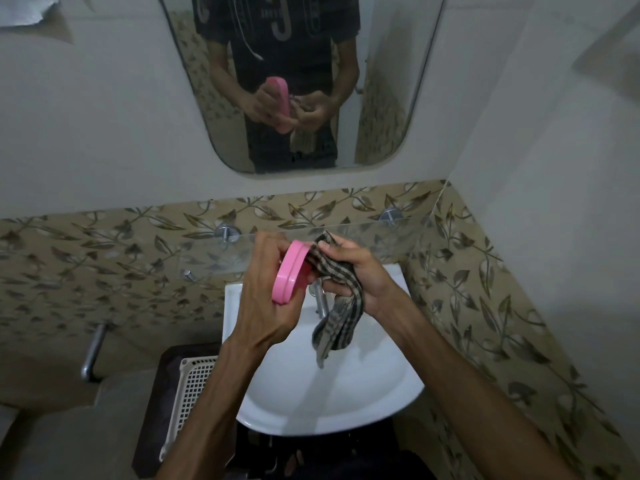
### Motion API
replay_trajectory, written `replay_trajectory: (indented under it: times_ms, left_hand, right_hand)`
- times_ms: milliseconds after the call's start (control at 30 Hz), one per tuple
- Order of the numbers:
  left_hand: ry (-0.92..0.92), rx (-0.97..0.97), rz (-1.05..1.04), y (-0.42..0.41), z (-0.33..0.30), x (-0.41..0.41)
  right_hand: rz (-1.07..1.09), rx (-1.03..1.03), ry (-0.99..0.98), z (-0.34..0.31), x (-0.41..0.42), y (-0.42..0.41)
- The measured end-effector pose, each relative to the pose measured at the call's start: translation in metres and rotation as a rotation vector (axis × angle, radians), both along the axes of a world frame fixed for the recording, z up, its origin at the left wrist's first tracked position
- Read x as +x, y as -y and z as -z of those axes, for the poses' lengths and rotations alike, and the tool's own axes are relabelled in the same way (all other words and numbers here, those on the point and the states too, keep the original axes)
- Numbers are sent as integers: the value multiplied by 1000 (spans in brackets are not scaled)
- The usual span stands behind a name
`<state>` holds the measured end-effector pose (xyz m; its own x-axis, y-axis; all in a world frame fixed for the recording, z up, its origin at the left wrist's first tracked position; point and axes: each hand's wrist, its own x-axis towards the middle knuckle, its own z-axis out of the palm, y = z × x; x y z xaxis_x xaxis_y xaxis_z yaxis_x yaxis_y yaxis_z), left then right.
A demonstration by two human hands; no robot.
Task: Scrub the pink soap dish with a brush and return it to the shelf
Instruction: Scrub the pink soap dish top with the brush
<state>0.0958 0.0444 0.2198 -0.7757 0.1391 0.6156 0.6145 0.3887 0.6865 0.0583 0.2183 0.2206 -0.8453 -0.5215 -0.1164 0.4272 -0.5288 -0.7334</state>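
My left hand (pixel 265 299) holds the pink soap dish (pixel 289 271) on edge above the white sink (pixel 332 403), its hollow side facing right. My right hand (pixel 349 268) grips a striped grey-and-black cloth (pixel 337 306) and presses one end of it against the dish's inner side. The rest of the cloth hangs down over the basin. A glass shelf (pixel 214 252) runs along the wall just behind both hands. No brush is in view.
A metal tap (pixel 321 299) stands at the sink's back, partly hidden by the cloth. A mirror (pixel 298 81) above reflects the person, the dish and the cloth. A white perforated basket (pixel 190 386) sits left of the sink, and a metal handle (pixel 92 351) sticks out at the far left.
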Motion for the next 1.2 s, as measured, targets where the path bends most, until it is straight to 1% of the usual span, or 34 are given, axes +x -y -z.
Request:
replay_trajectory:
  times_ms: [100, 200, 233, 300, 367, 467, 533, 600, 667, 733, 800, 833, 900, 933, 1000, 1133, 1167, 1200]
  left_hand:
    - [2, -9, 14, 1, 0, -1]
    - [32, 47, 28, 0, -3, 0]
    - [27, 52, 27, 0, -4, 0]
    - [8, 55, 15, -1, -2, 3]
    - [39, 87, -31, -3, 0, 8]
    - [184, 130, -110, -4, 4, 16]
    - [296, 162, -32, 2, 1, 20]
    - [446, 225, 93, 10, -3, 20]
    - [588, 204, 115, 17, -6, 16]
    - [680, 143, 94, 17, -7, 12]
    - [720, 186, 115, 12, -6, 12]
    - [714, 224, 113, 9, -5, 14]
    - [667, 259, 41, 6, -2, 19]
    - [649, 246, -13, 4, -2, 20]
    - [606, 164, -101, 1, -3, 20]
    - [453, 53, -220, -10, -3, 20]
    - [437, 25, -254, -12, -2, 20]
    - [422, -9, -281, -12, 0, 19]
  right_hand:
    - [-52, 37, -41, -3, -4, -4]
    - [-92, -3, -28, -5, -6, -8]
    - [-85, 21, -32, -5, -6, -8]
    - [-39, 145, -67, -4, -4, -6]
    - [13, 281, -121, -1, -2, -4]
    - [98, 429, -211, 0, 2, -5]
    - [164, 514, -295, -4, 4, -7]
    - [209, 643, -454, -11, 3, -10]
    - [211, 761, -629, -19, 5, -11]
    - [176, 788, -703, -25, 11, -5]
    - [165, 783, -722, -29, 20, 3]
    - [193, 810, -734, -30, 23, 5]
    - [344, 927, -785, -31, 27, 1]
    - [441, 969, -803, -32, 30, -2]
    - [566, 947, -826, -33, 36, -2]
    - [528, 924, -1016, -28, 56, 30]
    - [546, 941, -1018, -27, 54, 32]
    - [585, 978, -976, -26, 47, 29]
